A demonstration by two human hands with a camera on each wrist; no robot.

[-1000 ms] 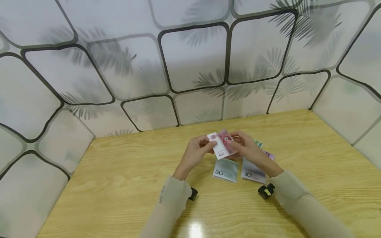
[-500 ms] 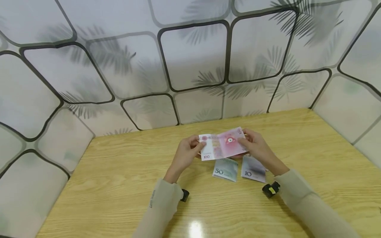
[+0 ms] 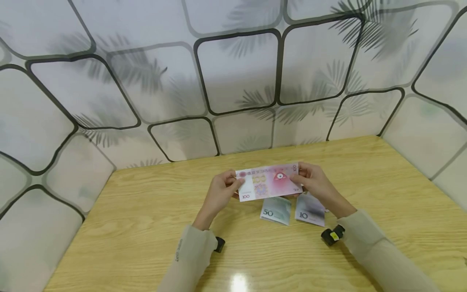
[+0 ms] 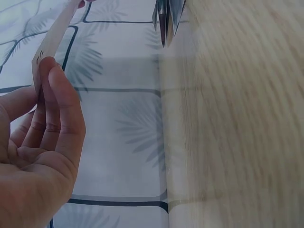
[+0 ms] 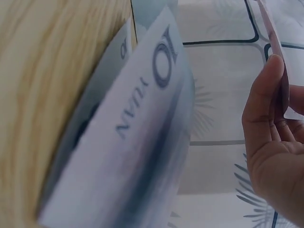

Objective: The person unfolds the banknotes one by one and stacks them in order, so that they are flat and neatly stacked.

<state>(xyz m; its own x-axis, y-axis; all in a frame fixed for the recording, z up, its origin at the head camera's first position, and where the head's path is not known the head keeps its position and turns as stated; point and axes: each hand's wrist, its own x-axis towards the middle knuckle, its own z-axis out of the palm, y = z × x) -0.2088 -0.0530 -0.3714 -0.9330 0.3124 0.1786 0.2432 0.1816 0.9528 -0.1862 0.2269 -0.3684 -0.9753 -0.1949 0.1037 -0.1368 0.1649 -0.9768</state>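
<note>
Over a yellow, wood-grained bench (image 3: pixel 146 231), a rectangular pink-and-white paper banknote marked 100 (image 3: pixel 269 182) is held up, spread to its full length. The left hand (image 3: pixel 219 190) pinches its left end, the thumb on the printed face and the fingers behind. The right hand (image 3: pixel 314 180) pinches the other end in the same way, so the strip spans the gap between them, off the bench.

Nearer the person, a pale green folded paper banknote marked 50 (image 3: pixel 276 210) lies beside a greyish-purple folded paper banknote marked 10 (image 3: pixel 310 209), the two just apart. The right wrist view shows the purple one's layers standing partly open along the fold. What lies behind the right wrist is mostly hidden.

The step in hand appears to be holding the pink note open and flat. The next move, judged from here, calls for an even, light pull at both ends, with the two pinches kept level: thin paper may buckle if one side slackens. Lowering it would need care near the folded pair, which could be nudged easily.
</note>
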